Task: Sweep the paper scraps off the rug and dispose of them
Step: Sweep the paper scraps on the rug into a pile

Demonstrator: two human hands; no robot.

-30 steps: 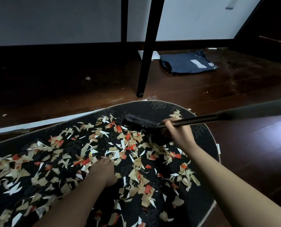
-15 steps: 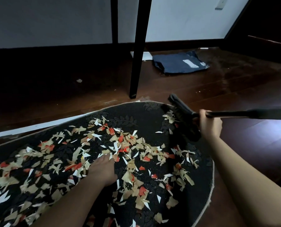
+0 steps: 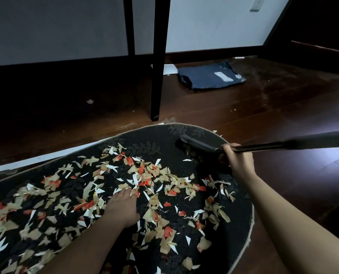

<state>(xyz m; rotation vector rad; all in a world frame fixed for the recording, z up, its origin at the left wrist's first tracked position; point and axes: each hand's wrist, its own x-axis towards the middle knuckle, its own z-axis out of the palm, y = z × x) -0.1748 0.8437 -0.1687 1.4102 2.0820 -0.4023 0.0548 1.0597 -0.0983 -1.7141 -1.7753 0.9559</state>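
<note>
A dark rug [image 3: 160,135] with a leaf pattern and a pale rounded edge lies on the wooden floor. Tan, red and white paper scraps [image 3: 149,175] cover most of it. My left hand [image 3: 123,206] rests flat on the rug among the scraps, fingers spread, holding nothing. My right hand [image 3: 236,161] grips the long dark handle of a black broom [image 3: 196,144]. The broom's head sits on the rug's far right end, with a few scraps under its bristles. The handle runs off the right edge of the view.
A black furniture leg [image 3: 157,76] stands on the floor just beyond the rug, with a second leg [image 3: 129,26] behind it. A dark blue parcel bag [image 3: 210,77] lies near the wall. A white strip [image 3: 46,157] borders the rug's far left side.
The broom head has swung back from the rug's right edge onto the rug's far end and lies lower. My right hand moved slightly left with it. My left hand has stayed put.
</note>
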